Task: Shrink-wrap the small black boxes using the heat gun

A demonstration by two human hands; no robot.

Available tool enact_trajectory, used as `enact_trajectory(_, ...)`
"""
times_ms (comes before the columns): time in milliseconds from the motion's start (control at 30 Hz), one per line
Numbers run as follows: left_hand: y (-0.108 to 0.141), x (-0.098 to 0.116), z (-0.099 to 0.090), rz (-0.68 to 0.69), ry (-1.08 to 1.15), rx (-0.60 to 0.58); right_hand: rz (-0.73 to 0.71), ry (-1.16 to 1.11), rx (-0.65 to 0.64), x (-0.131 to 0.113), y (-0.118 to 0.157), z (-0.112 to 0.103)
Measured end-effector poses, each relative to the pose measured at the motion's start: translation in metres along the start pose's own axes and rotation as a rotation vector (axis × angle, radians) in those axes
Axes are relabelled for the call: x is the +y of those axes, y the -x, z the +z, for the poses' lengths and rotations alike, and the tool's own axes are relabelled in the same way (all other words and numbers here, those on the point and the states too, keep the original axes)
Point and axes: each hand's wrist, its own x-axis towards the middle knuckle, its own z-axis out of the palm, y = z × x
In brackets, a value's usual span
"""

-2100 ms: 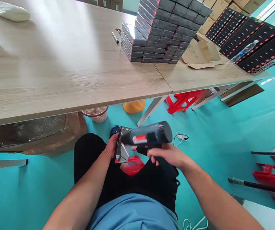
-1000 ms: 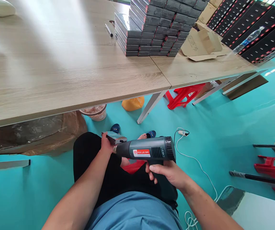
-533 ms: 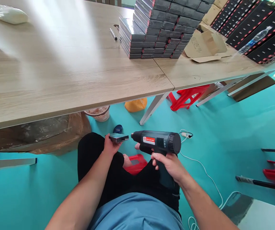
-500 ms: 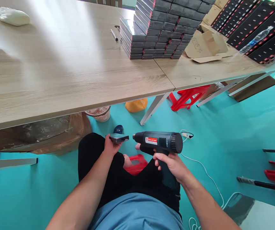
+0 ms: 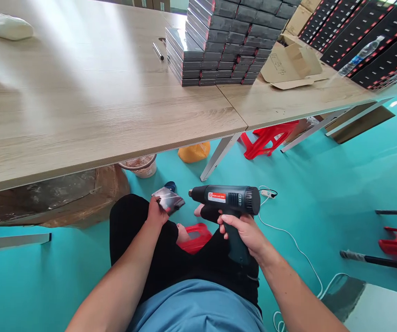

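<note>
The left hand point(image 5: 157, 214) grasps a small box point(image 5: 168, 199); the right hand point(image 5: 243, 229), at its three o'clock, curls round a heat gun point(image 5: 226, 197) pointing toward nine o'clock.

Box point(image 5: 168, 199) in L hand point(image 5: 157, 213) has been re-tilted (broad face shown more fully now); heat gun point(image 5: 226, 197) has been pulled back from it vs. 1 sec ago.

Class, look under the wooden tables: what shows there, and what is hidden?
A brown box, a bin, a yellow bundle, a red stool and cardboard show. The tabletops cover the box's rear and anything farther back.
</note>
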Motion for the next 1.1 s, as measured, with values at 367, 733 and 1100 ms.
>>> enact_trajectory(367, -0.001, -0.003, 0.001, 0.042, 0.017, -0.073, 0.152, 0.013, -0.032, -0.008, 0.031, -0.042)
enact_trajectory(733, -0.014, -0.001, -0.006, 0.040, 0.115, 0.003, 0.074, -0.192, 0.073, 0.006, 0.010, -0.024)
enact_trajectory(1100, -0.007, -0.002, -0.004, 0.018, 0.065, -0.047, 0.093, -0.253, -0.001, 0.004, 0.011, -0.024)
